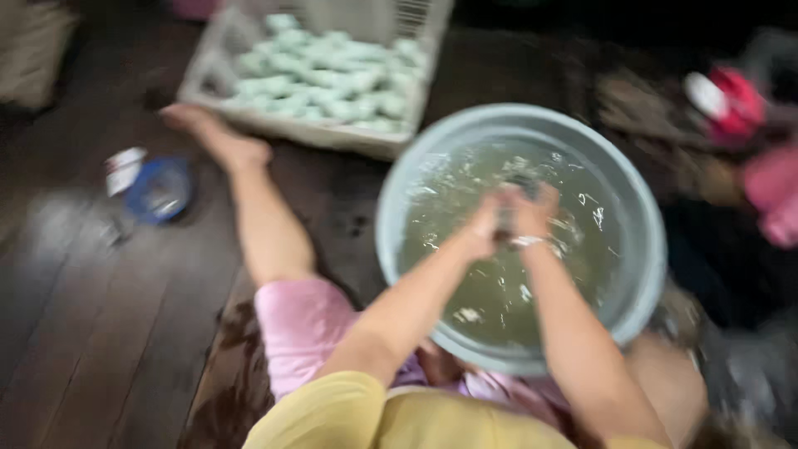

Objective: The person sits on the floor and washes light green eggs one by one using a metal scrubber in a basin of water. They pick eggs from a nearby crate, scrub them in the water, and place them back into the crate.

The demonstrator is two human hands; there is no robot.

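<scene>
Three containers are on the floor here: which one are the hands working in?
The large round grey basin of murky water. Both the left hand and right hand meet over its water. The white slatted crate of pale green pieces and small blue bowl sit untouched.

hands (pixel 509 218) in water basin (pixel 399 249), blurred

Round grey-blue plastic basin (pixel 640 249) on dark wooden floor, filled with cloudy water; small dark blurred object (pixel 509 218) held above water centre.
</scene>
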